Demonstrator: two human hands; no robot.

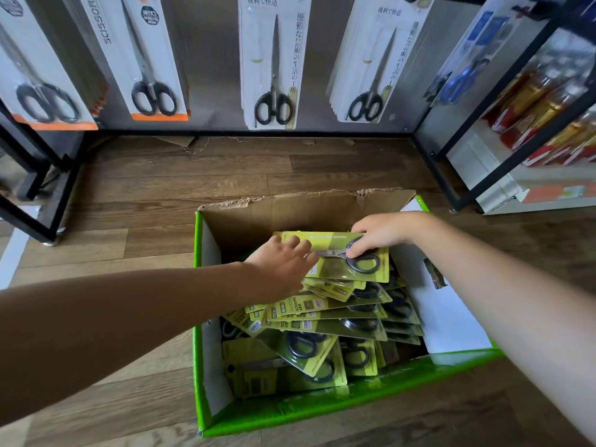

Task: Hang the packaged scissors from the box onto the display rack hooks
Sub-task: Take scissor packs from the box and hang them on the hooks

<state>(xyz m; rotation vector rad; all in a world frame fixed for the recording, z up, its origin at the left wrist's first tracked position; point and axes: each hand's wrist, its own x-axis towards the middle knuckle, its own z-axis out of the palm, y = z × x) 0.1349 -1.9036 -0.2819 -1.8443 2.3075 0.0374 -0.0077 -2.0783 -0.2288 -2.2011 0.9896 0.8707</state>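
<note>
Green-edged cardboard box (209,269) on the floor (193,175), one pack under two hands.
Top scissors pack (335,269) lies at the box's far edge, atop the heap (322,324) (well over a dozen packs, overlapped beyond exact count). Right hand (377,232) pinches its handle end, fingers curled; left hand (283,262) lays near-straight fingers on the opposite end, apparently steadying it for a level lift. Display rack (209,75) behind carries five hanging stacks (272,66); its hooks are out of view.

Scissor packs (325,321) in box (206,333)
</note>
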